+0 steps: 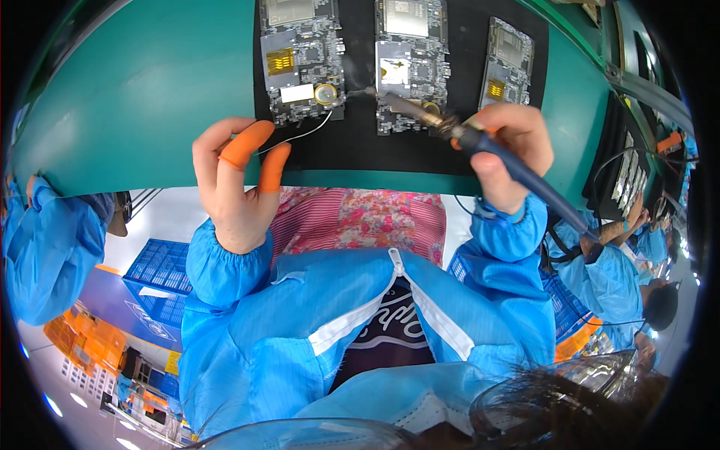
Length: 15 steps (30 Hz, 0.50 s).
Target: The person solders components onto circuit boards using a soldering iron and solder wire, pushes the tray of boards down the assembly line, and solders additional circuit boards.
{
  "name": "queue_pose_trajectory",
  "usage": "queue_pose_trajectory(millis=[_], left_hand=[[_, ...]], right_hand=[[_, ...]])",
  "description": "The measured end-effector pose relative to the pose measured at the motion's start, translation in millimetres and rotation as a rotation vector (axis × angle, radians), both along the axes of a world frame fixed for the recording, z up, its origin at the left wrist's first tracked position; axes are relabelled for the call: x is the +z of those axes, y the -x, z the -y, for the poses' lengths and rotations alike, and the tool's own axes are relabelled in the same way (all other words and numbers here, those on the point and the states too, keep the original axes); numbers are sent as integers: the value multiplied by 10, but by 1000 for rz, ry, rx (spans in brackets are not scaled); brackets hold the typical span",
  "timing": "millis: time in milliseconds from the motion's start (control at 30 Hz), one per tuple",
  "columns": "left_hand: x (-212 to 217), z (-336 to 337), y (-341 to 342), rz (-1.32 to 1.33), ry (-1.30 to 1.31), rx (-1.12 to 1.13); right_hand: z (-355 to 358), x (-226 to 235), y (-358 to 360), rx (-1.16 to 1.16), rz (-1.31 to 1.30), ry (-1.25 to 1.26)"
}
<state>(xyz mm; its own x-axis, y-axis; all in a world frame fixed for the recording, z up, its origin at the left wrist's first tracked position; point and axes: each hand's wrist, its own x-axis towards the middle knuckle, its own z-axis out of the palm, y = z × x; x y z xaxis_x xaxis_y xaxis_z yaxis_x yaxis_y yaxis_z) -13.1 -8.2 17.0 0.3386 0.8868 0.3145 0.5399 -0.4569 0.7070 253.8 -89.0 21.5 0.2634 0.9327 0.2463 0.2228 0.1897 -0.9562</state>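
Three dark circuit boards lie in a row on a black mat (360,150). The left board (311,56) carries a round gold-rimmed coin cell (325,94) near its front corner. Between my left hand's (236,184) fingers, two of them in orange finger cots, runs a thin silvery solder wire (304,135) whose far end reaches that corner. My right hand (514,146) grips a soldering iron (517,169) by its dark blue handle. Its shaft slants left over the middle board (412,67), and the tip points at the gap beside the left board. The right board (508,64) lies beyond my right hand.
The mat lies on a green table (150,97). Blue crates (157,262) stand below, at the left. Another person in a blue coat (52,247) is at the far left, and several people (611,277) are at the right. A metal rail (645,94) edges the right side.
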Motion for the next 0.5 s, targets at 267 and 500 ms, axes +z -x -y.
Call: queue_pose_trajectory(millis=[267,500], left_hand=[[-167,123,-512,51,-185,-314],[-231,148,-670,-22,-226,-335]], right_hand=[[341,-126,-449,-119,-119,13],[422,-289,-453,-80,-29,-76]])
